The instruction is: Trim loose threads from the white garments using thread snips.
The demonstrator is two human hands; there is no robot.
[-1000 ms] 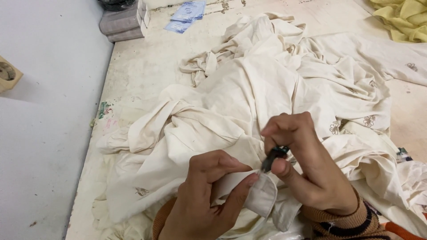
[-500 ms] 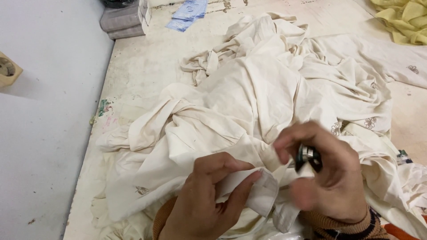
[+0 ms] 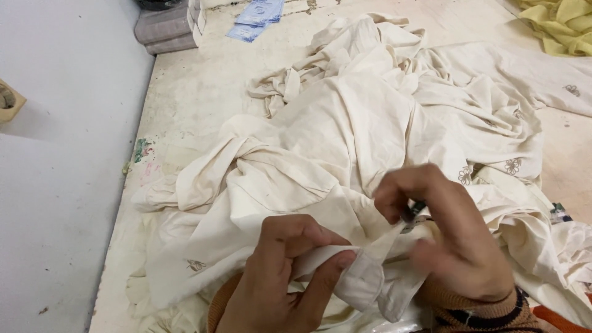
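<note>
The cream cloth (image 3: 345, 142) lies in a crumpled heap on the pale, stained work surface (image 3: 185, 105) and serves as the reference for all positions below.

Left hand (image 3: 280, 277): at the near edge of the cloth, thumb and fingers closed on a folded edge of the fabric (image 3: 364, 280). The pinch appears to hold this edge taut and raised, so that the other hand can work on it.

Right hand (image 3: 453, 243): also at the near edge of the cloth, just right of the left hand. Its fingers are curled tightly around a small dark tool (image 3: 414, 213), only partly visible between them; its kind cannot be told. The tool touches or sits just above the pinched edge. The hand is motion-blurred.

Cloth appearance: plain cream, soft and heavily wrinkled, with deep folds at the middle. Small brown embroidered motifs (image 3: 512, 165) show on its right side, and one near the lower left edge.

Surroundings: a yellow cloth (image 3: 564, 24) lies beyond the cream cloth's far right corner. Blue packets (image 3: 258, 15) and a stack of grey folded fabric (image 3: 166, 28) lie beyond its far left side.
</note>
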